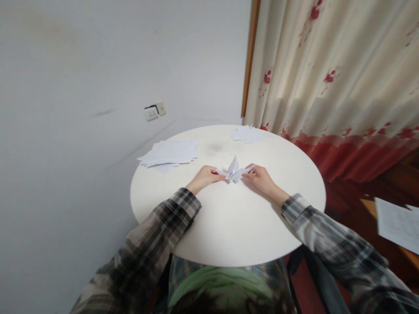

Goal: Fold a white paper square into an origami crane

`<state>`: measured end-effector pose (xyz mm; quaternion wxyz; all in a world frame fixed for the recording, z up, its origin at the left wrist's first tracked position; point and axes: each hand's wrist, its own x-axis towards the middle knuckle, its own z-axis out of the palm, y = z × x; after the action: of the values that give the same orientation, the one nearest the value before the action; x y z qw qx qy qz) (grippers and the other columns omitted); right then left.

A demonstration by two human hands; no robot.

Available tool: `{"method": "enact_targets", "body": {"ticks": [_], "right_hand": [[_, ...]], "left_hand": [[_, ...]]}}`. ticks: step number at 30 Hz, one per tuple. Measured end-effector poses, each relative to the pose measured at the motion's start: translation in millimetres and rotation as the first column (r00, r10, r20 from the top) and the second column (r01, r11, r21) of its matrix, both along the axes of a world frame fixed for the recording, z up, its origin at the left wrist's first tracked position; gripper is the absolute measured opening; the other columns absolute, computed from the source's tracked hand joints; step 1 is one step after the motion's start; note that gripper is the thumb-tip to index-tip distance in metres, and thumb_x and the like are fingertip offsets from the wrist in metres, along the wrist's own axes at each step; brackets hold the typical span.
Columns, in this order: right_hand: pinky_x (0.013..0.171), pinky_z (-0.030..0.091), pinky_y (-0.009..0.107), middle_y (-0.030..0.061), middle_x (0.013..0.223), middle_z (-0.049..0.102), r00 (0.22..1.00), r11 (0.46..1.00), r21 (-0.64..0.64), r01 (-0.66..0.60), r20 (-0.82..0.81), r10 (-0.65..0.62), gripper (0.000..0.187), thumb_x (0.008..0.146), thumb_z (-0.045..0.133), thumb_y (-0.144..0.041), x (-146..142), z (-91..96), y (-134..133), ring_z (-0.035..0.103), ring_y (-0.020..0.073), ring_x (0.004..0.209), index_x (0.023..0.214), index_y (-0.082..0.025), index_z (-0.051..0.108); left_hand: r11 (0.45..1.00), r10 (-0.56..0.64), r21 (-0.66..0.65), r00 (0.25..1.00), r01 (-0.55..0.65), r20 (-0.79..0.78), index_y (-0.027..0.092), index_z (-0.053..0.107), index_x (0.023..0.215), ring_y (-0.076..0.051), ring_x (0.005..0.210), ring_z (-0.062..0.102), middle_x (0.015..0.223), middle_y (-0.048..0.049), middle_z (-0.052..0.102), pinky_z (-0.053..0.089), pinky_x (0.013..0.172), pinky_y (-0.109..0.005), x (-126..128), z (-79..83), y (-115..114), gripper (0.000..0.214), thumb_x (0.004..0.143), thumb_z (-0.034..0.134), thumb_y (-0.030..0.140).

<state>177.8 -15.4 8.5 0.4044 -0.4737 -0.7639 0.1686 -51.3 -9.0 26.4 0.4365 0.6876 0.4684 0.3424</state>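
Note:
A small folded white paper figure [234, 171] with upright points sits near the middle of a round white table [229, 226]. My left hand [206, 176] pinches its left tip. Its right tip is pinched by my right hand [260, 176]. Both hands rest low on the tabletop, fingers closed on the paper. Plaid sleeves cover both forearms.
A loose stack of white paper sheets [170, 155] lies at the table's back left. Several folded white paper pieces [247, 133] sit at the far edge. A floral curtain [334, 87] hangs at right, a wall socket [153, 111] is behind, and a printed sheet [397, 224] lies at far right.

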Motion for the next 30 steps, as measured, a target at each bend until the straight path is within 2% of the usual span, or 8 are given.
{"method": "enact_targets", "body": {"ticks": [10,16,21,25,30], "right_hand": [[0.067,0.043,0.028,0.0038,0.075,0.064,0.997,1.000,0.028,0.013,-0.080,-0.010,0.011,0.073,0.060,-0.027,-1,2.0,-1,0.057,0.0155,0.069,0.076,-0.017,0.061],[0.067,0.042,0.027,0.0039,0.077,0.063,0.993,0.998,0.066,-0.001,-0.114,0.009,0.011,0.075,0.059,-0.028,-1,3.9,-4,0.056,0.0148,0.070,0.076,-0.017,0.060],[0.066,0.042,0.026,0.0028,0.075,0.061,0.991,0.994,0.085,-0.066,-0.114,0.076,0.012,0.078,0.054,-0.027,-2,7.9,-8,0.054,0.0137,0.069,0.076,-0.017,0.059],[0.068,0.043,0.026,0.0024,0.077,0.061,0.984,0.992,0.082,-0.096,-0.139,0.107,0.010,0.077,0.054,-0.026,-5,11.8,-12,0.055,0.0136,0.072,0.080,-0.017,0.059],[0.069,0.042,0.026,0.0023,0.077,0.061,0.988,0.994,0.059,-0.093,-0.122,0.100,0.012,0.074,0.058,-0.028,-6,14.0,-15,0.055,0.0138,0.072,0.081,-0.017,0.059]], "left_hand": [[1.000,0.011,0.009,1.000,-0.011,0.023,0.008,0.066,0.066,-0.007,0.045,0.042,0.052,0.0000,0.057,0.026,0.045,-0.020,-1,0.5,2,0.032,0.059,0.070,0.038],[1.000,0.010,-0.008,0.998,-0.010,0.057,0.008,0.067,0.070,-0.008,0.049,0.047,0.059,-0.0024,0.061,0.031,0.048,-0.021,-1,1.7,1,0.030,0.060,0.070,0.036],[0.997,-0.035,0.073,0.995,0.028,0.096,0.009,0.065,0.072,-0.011,0.058,0.053,0.067,-0.0038,0.063,0.038,0.056,-0.022,1,-2.0,3,0.029,0.062,0.068,0.037],[0.988,-0.032,0.154,0.997,0.021,0.068,0.010,0.063,0.069,-0.012,0.061,0.053,0.068,-0.0024,0.060,0.039,0.058,-0.022,5,-1.1,-1,0.030,0.063,0.068,0.039],[0.990,-0.067,0.130,0.994,0.056,0.084,0.011,0.064,0.084,-0.014,0.071,0.056,0.080,-0.0054,0.063,0.042,0.066,-0.024,8,5.5,-6,0.036,0.064,0.068,0.040]]}}
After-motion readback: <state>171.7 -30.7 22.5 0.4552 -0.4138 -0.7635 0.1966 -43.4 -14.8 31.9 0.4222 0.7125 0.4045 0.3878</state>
